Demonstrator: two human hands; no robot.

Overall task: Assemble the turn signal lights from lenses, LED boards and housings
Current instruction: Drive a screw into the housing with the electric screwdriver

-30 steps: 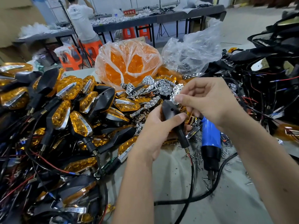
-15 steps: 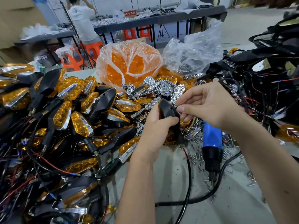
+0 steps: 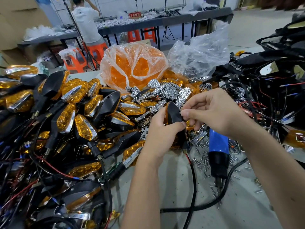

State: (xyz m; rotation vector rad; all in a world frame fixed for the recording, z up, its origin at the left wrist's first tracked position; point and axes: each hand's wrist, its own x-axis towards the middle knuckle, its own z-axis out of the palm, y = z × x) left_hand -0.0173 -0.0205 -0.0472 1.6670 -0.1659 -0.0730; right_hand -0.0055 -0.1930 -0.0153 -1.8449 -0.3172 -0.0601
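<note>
Screw going into a black turn signal housing

The right hand (image 3: 212,113) pinches a tiny metal screw (image 3: 180,113) against the black plastic housing with amber lens edge (image 3: 173,113), gripped by the left hand (image 3: 162,131) above the desk (image 3: 173,187); it looks light, rigid and smooth, best held by its body. A red sign (image 3: 134,14) behind is unreadable

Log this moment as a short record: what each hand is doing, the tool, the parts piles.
left hand: grips a black turn signal housing, amber edge showing
right hand: pinches something tiny at the housing's back; too small to name
tool: blue electric screwdriver lying on the table, under the right wrist
screws: scattered loose around the screwdriver
left pile: finished amber lights with wires
centre back: bag of orange lenses; chrome reflectors in front
</note>
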